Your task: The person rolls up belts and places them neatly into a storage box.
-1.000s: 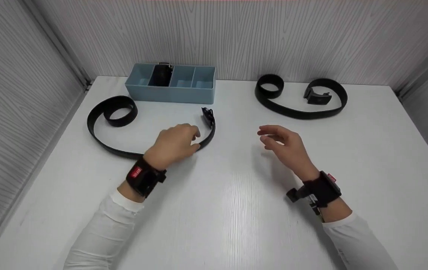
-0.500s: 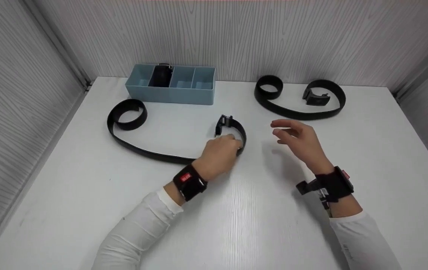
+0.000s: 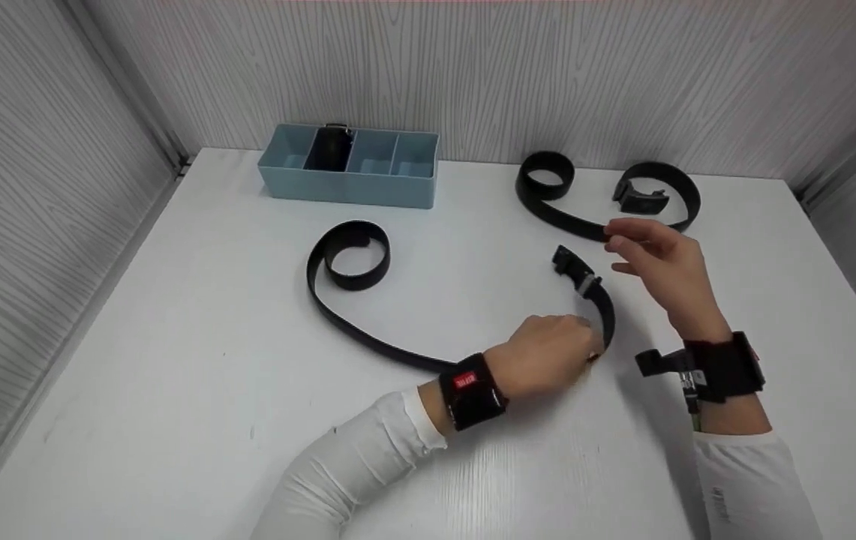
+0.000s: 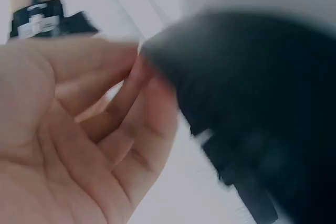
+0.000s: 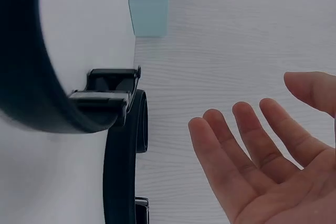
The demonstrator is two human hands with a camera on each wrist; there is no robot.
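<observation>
- Since half a second ago, the left hand has dragged the long black leather belt across the white table toward 3 o'clock; its rolled end, which lay near the box's 7 o'clock, now sits at about the box's 6 o'clock, and the right hand has shifted toward 2 o'clock.
- The left hand grips the belt near its buckle end, fingers curled round the strap; the left wrist view is blurred but shows fingers bent against the dark strap.
- From the hand the strap arcs up to the black buckle, which points toward 11 o'clock.
- The belt's long axis runs from the grip toward 10 o'clock and ends in a loose coil standing on edge.
- The right hand hovers just at 2 o'clock of the buckle, fingers spread and relaxed, holding nothing; the right wrist view shows its palm apart from the buckle.
- A second black belt lies at 12 o'clock of the right hand, coiled at one end, its buckle inside the other curl.
- A pale blue plastic divided box stands against the back wall at 11 o'clock, with a dark rolled item in its second compartment from the left.
</observation>
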